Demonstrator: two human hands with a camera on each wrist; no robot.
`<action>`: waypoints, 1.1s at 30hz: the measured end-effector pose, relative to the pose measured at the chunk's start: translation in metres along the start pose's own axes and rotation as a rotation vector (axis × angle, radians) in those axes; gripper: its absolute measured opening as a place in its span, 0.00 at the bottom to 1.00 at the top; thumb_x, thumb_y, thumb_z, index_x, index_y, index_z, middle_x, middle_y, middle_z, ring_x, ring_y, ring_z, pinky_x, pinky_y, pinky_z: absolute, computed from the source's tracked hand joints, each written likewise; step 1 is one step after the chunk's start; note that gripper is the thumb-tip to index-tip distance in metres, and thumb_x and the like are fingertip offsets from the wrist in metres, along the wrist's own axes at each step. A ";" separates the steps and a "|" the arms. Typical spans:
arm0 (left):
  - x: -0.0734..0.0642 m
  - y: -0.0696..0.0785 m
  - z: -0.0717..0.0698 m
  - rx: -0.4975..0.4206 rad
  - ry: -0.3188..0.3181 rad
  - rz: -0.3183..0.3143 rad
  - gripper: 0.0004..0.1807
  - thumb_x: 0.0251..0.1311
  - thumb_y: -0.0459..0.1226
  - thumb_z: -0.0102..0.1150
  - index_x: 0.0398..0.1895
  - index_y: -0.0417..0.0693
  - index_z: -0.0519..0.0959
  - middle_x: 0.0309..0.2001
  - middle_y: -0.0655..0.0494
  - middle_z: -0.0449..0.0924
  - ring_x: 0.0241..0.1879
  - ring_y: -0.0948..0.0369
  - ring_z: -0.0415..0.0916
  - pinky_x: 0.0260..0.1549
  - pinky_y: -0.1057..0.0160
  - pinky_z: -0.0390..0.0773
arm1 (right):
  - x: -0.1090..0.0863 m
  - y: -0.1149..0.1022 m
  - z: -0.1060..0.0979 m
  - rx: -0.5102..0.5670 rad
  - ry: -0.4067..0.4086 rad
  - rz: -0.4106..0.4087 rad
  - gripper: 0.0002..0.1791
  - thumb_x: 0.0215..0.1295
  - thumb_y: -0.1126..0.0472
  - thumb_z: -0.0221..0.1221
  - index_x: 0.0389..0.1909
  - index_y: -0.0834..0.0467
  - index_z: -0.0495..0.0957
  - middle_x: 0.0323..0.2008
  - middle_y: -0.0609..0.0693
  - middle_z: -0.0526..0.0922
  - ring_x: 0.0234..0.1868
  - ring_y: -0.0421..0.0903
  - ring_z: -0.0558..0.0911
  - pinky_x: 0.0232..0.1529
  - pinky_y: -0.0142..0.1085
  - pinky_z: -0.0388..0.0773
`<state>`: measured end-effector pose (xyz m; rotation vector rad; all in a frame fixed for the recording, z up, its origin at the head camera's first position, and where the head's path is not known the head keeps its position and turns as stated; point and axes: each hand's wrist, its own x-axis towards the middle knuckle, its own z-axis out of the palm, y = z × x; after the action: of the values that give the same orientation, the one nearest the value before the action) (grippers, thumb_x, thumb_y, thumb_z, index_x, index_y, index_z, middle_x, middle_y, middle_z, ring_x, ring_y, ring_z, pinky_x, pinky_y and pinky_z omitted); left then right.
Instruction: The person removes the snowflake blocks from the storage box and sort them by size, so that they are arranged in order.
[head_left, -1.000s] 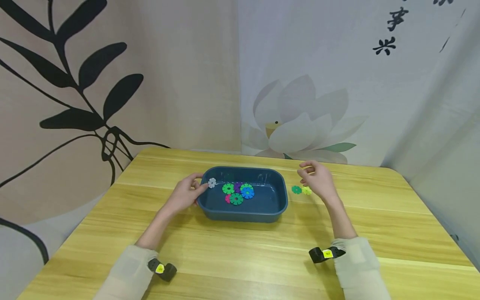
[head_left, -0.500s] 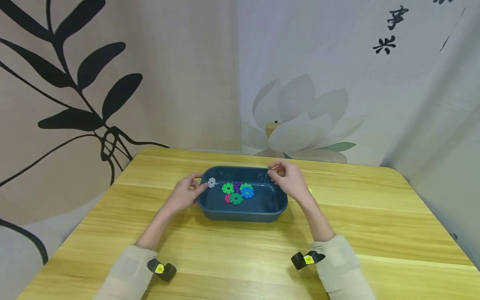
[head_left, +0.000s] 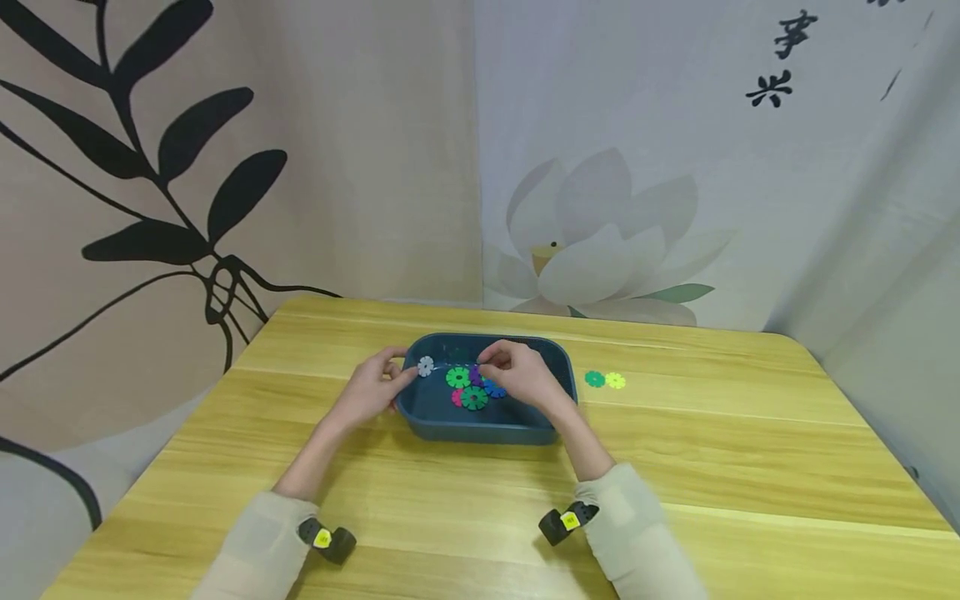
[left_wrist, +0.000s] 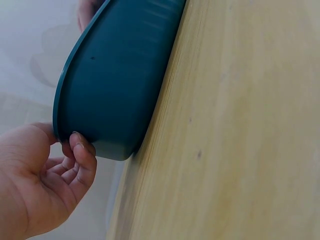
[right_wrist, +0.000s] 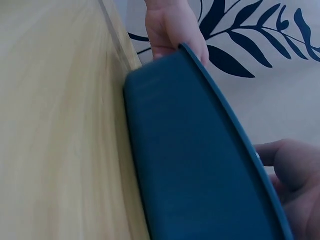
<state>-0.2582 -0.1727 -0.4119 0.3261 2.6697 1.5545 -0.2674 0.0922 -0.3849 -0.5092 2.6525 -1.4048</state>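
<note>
A dark blue plastic basin (head_left: 480, 434) stands on the wooden table. Its left end is gripped by my left hand (head_left: 369, 388), thumb at the rim and fingers curled beneath it (left_wrist: 82, 165). Inside lie several snowflake building discs, among them a teal disc (head_left: 474, 398), a light green disc (head_left: 458, 377) and a blue disc (head_left: 494, 389). A white disc (head_left: 425, 367) leans at the left wall. Over the discs, my right hand (head_left: 521, 377) pinches thumb and fingers together; a small white edge (right_wrist: 258, 156) shows at its thumb, the rest hidden.
Right of the basin, a green disc (head_left: 595, 379) and a yellow disc (head_left: 615, 381) lie side by side on the wooden table (head_left: 750, 450). A printed curtain (head_left: 375, 167) hangs behind the table's far edge.
My right hand has moved left from beside the two loose discs, across the basin's right rim, to above the discs inside. My left hand has stayed on the basin's left end.
</note>
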 end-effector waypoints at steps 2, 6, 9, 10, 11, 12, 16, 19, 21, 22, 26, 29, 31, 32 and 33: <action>0.000 0.000 0.000 0.003 0.001 0.001 0.27 0.72 0.36 0.57 0.69 0.32 0.66 0.31 0.43 0.77 0.18 0.59 0.75 0.18 0.60 0.81 | 0.003 -0.001 0.008 0.007 -0.036 -0.001 0.10 0.72 0.61 0.61 0.49 0.62 0.81 0.40 0.51 0.84 0.40 0.46 0.81 0.42 0.39 0.80; -0.001 0.000 0.000 0.000 0.003 -0.005 0.27 0.73 0.36 0.57 0.69 0.33 0.66 0.30 0.44 0.76 0.18 0.59 0.74 0.18 0.60 0.81 | 0.007 -0.005 0.020 0.028 -0.104 0.003 0.11 0.72 0.62 0.59 0.50 0.63 0.81 0.39 0.52 0.82 0.36 0.47 0.80 0.35 0.36 0.77; -0.001 0.001 0.000 -0.004 0.005 -0.012 0.27 0.73 0.37 0.58 0.70 0.34 0.66 0.31 0.43 0.77 0.17 0.59 0.74 0.18 0.61 0.80 | 0.008 -0.006 0.026 0.045 -0.151 0.013 0.12 0.72 0.63 0.58 0.51 0.65 0.79 0.36 0.54 0.80 0.32 0.50 0.78 0.30 0.33 0.74; -0.001 0.001 0.000 -0.002 0.003 -0.008 0.27 0.73 0.36 0.57 0.70 0.33 0.66 0.31 0.42 0.77 0.17 0.59 0.74 0.18 0.61 0.80 | 0.009 -0.006 0.028 0.048 -0.165 0.016 0.12 0.72 0.64 0.57 0.51 0.66 0.79 0.35 0.54 0.80 0.32 0.51 0.78 0.30 0.33 0.73; 0.000 0.001 0.000 -0.001 0.001 -0.003 0.27 0.73 0.36 0.57 0.70 0.33 0.66 0.31 0.41 0.77 0.17 0.59 0.74 0.18 0.61 0.80 | 0.009 -0.006 0.029 0.051 -0.180 0.021 0.12 0.72 0.64 0.57 0.51 0.66 0.78 0.34 0.55 0.80 0.31 0.52 0.77 0.30 0.33 0.72; 0.000 0.001 0.000 0.000 0.002 -0.002 0.27 0.73 0.36 0.57 0.69 0.33 0.66 0.31 0.41 0.77 0.17 0.59 0.74 0.18 0.61 0.80 | 0.009 -0.006 0.030 0.052 -0.192 0.026 0.13 0.72 0.64 0.57 0.52 0.67 0.78 0.34 0.55 0.80 0.31 0.52 0.77 0.30 0.33 0.72; 0.001 0.002 0.000 0.006 0.003 0.010 0.26 0.73 0.36 0.57 0.69 0.32 0.66 0.30 0.42 0.77 0.17 0.59 0.74 0.18 0.61 0.80 | 0.009 -0.006 0.030 0.036 -0.206 0.053 0.14 0.71 0.63 0.58 0.51 0.68 0.78 0.36 0.55 0.81 0.34 0.49 0.77 0.34 0.34 0.75; 0.003 0.001 0.000 0.002 0.004 0.008 0.26 0.73 0.36 0.57 0.69 0.34 0.67 0.29 0.43 0.77 0.17 0.59 0.74 0.18 0.61 0.80 | 0.009 -0.005 0.028 -0.016 -0.189 0.083 0.13 0.71 0.62 0.60 0.50 0.67 0.79 0.40 0.55 0.81 0.36 0.47 0.77 0.38 0.37 0.76; 0.002 0.002 0.000 0.002 0.002 0.012 0.26 0.73 0.36 0.57 0.69 0.33 0.67 0.29 0.43 0.77 0.17 0.59 0.74 0.18 0.61 0.80 | 0.009 -0.006 0.027 -0.062 -0.181 0.109 0.13 0.71 0.61 0.60 0.49 0.66 0.79 0.43 0.54 0.80 0.38 0.47 0.76 0.39 0.38 0.76; 0.002 0.001 0.000 0.002 0.002 0.009 0.26 0.73 0.36 0.57 0.69 0.33 0.67 0.30 0.43 0.78 0.17 0.60 0.74 0.18 0.61 0.80 | 0.009 -0.006 0.027 -0.083 -0.177 0.122 0.12 0.71 0.61 0.60 0.48 0.65 0.80 0.44 0.55 0.80 0.39 0.48 0.75 0.39 0.38 0.75; 0.001 0.001 -0.001 0.005 0.003 0.000 0.27 0.73 0.36 0.57 0.69 0.32 0.66 0.32 0.41 0.78 0.18 0.60 0.74 0.19 0.61 0.80 | 0.010 -0.005 0.027 -0.165 -0.167 0.140 0.11 0.70 0.61 0.62 0.47 0.63 0.80 0.46 0.56 0.80 0.40 0.48 0.75 0.40 0.38 0.75; 0.001 0.001 0.000 0.006 0.005 -0.011 0.26 0.73 0.36 0.57 0.69 0.32 0.66 0.32 0.42 0.78 0.18 0.60 0.74 0.19 0.60 0.81 | 0.012 -0.007 0.028 -0.233 -0.172 0.111 0.11 0.68 0.61 0.64 0.47 0.63 0.81 0.45 0.55 0.81 0.40 0.48 0.75 0.42 0.39 0.76; 0.000 0.001 0.000 0.007 0.006 -0.014 0.26 0.73 0.36 0.57 0.69 0.33 0.67 0.32 0.42 0.78 0.18 0.60 0.74 0.19 0.60 0.81 | 0.014 -0.009 0.029 -0.275 -0.178 0.095 0.13 0.66 0.60 0.67 0.47 0.62 0.81 0.43 0.54 0.81 0.40 0.48 0.76 0.44 0.40 0.77; 0.000 0.001 0.000 0.009 0.007 -0.016 0.26 0.73 0.36 0.57 0.69 0.33 0.67 0.32 0.43 0.78 0.18 0.60 0.74 0.19 0.59 0.81 | 0.016 -0.010 0.030 -0.291 -0.181 0.093 0.14 0.65 0.60 0.68 0.47 0.62 0.81 0.42 0.54 0.81 0.40 0.48 0.76 0.45 0.41 0.77; 0.000 0.001 0.000 0.011 0.008 -0.015 0.26 0.73 0.36 0.57 0.69 0.33 0.67 0.32 0.43 0.78 0.18 0.59 0.74 0.19 0.58 0.81 | 0.018 -0.010 0.030 -0.304 -0.183 0.089 0.15 0.64 0.59 0.69 0.47 0.62 0.81 0.41 0.54 0.81 0.40 0.48 0.75 0.46 0.42 0.77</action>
<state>-0.2579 -0.1721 -0.4112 0.2996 2.6806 1.5414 -0.2742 0.0575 -0.3928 -0.5106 2.7100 -0.8879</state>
